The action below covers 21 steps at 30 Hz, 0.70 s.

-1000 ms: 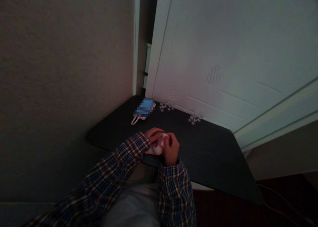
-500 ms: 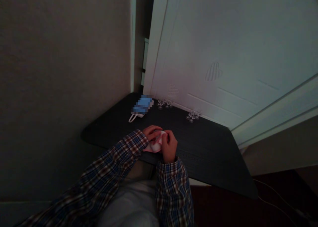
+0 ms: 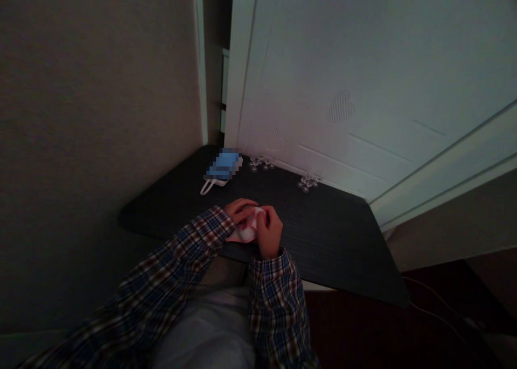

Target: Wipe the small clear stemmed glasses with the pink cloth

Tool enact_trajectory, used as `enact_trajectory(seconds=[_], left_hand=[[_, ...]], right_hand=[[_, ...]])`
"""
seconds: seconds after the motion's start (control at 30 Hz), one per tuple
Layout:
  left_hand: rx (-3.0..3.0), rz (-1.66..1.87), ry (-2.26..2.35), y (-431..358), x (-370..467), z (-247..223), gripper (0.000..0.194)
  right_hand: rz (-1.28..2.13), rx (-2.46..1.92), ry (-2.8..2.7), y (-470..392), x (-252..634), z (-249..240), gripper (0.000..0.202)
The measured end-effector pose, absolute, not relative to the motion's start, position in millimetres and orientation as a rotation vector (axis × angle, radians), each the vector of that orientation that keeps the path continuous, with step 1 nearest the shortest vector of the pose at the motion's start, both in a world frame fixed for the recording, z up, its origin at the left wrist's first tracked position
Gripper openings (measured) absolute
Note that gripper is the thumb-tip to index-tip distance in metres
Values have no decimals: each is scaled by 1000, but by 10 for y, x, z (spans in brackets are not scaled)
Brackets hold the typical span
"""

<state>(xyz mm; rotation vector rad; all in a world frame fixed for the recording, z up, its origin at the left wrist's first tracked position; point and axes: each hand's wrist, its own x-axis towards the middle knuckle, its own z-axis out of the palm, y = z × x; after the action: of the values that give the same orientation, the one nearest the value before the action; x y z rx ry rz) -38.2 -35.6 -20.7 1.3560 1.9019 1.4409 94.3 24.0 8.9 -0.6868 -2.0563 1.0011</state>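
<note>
A small pink and white soft-looking item [image 3: 247, 233] lies between my hands at the near edge of the dark table [image 3: 323, 239]; its exact kind is too dim to make out. My left hand [image 3: 241, 209] rests over its left and far side, fingers curved onto it. On the right side, my right hand [image 3: 270, 230] is closed, thumb and fingers pinching its edge. Part of the item is hidden under the fingers.
Toward the far left lies a phone with a blurred blue screen [image 3: 223, 164], a white strap loop [image 3: 207, 187] at its near end. Clear plastic pieces [image 3: 260, 162] and another clear cluster [image 3: 309, 182] stand against the white panel [image 3: 299, 78]. A grey wall [image 3: 100, 89] borders the left.
The whole view has shifted slightly, so everything appears a little further left and higher. Both hands stay on the pink and white item, with only slight finger movement.
</note>
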Motion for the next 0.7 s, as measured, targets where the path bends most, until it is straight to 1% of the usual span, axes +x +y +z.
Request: enact_trajectory(seconds=[0.7], left_hand=[[1402, 1440, 1920, -356, -389, -210, 39]], right_hand=[[1006, -691, -2043, 237, 937, 70, 23]])
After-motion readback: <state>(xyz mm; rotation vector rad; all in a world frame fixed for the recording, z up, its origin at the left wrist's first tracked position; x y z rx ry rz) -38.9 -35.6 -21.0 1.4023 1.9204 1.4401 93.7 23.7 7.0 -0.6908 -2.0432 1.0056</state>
